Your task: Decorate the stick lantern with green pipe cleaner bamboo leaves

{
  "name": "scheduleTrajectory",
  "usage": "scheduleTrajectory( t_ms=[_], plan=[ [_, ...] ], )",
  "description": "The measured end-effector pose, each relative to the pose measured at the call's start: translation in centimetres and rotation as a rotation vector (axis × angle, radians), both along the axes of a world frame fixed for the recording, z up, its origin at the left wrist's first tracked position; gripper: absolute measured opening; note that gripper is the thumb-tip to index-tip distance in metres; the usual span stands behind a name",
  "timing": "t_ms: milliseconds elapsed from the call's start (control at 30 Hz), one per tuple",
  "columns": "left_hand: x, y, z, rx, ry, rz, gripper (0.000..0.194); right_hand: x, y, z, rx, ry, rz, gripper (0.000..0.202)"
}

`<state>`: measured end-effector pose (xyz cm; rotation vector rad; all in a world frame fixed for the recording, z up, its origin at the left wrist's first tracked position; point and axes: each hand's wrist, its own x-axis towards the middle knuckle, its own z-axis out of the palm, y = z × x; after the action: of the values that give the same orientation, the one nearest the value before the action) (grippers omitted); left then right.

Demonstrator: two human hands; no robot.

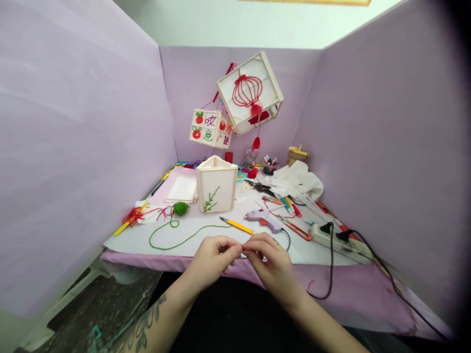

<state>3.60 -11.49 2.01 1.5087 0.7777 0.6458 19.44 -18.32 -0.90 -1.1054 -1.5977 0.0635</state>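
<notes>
At the table's front edge, my left hand [217,257] and my right hand [270,260] meet, fingertips pinched together. Whatever sits between them is too small to make out. Just beyond my fingers lies a yellow craft knife [237,225], its blade pointing left. Green yarn [176,248] curves across the white sheet from a green ball [180,209] at the left. Behind the knife stands a white paper lantern [217,189] with a pale frame and a green stalk design on its front. A lilac glue gun [263,218] rests right of the knife.
Red-handled scissors [296,228] and a power strip [340,242] with black cables are on the right. Crumpled white paper [298,180] lies behind them. Two decorated lanterns hang at the back, the larger lantern [250,93] tilted. Red yarn [134,215] is at left. Lilac walls enclose the table.
</notes>
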Motion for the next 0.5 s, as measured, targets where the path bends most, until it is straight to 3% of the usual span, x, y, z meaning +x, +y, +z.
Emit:
scheduleTrajectory(
  t_ms=[300, 400, 500],
  plan=[
    [0.1, 0.2, -0.5, -0.103, -0.084, -0.032, 0.041, -0.1, 0.1, -0.1, -0.068, 0.053, -0.010, 0.010],
    [0.2, 0.1, -0.4, -0.126, -0.143, 0.023, 0.045, -0.2, 0.6, -0.5, -0.159, 0.229, -0.052, 0.012],
    [0.6, 0.2, -0.9, -0.128, -0.170, 0.100, 0.047, -0.3, 1.5, -1.3, -0.336, 0.544, -0.040, 0.021]
  ],
)
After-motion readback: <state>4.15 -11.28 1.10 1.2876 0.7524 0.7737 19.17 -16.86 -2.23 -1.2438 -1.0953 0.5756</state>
